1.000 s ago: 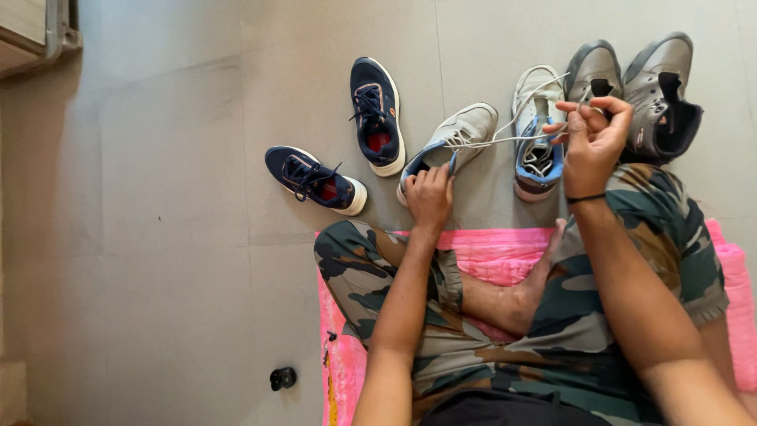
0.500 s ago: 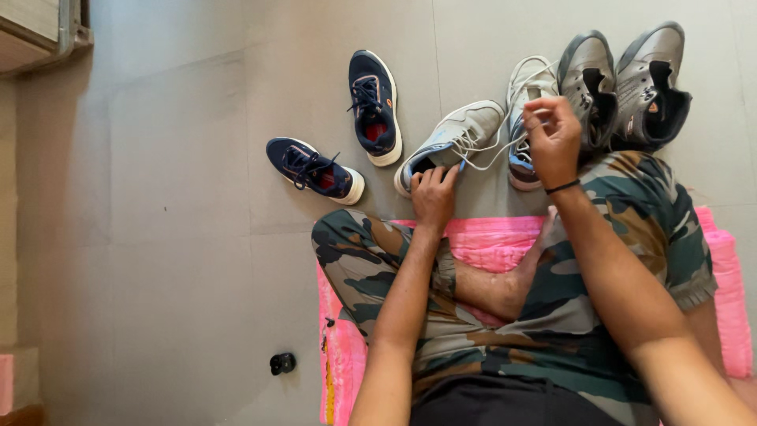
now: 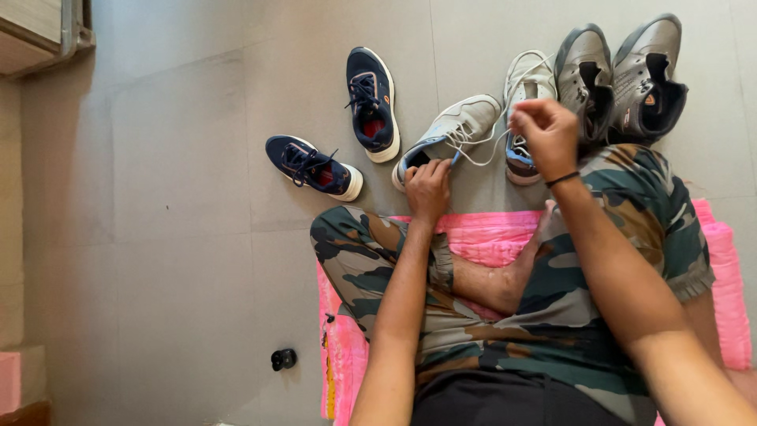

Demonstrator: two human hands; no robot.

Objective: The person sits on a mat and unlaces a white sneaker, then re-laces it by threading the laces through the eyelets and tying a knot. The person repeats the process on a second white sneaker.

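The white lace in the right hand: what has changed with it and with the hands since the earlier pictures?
The right hand moved left, nearer the light grey sneaker, so the white lace it pinches went from stretched to slack. The left hand stayed at the sneaker's heel. The two navy sneakers and the dark grey pair kept their places.

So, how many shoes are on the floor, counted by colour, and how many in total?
Navy shoes: 2, one pointing up and one lying at an angle.
Light grey shoes with white laces: 2, one held at the heel by the left hand and one beside the right hand.
Dark grey high shoes: 2.
Total: 6 shoes.
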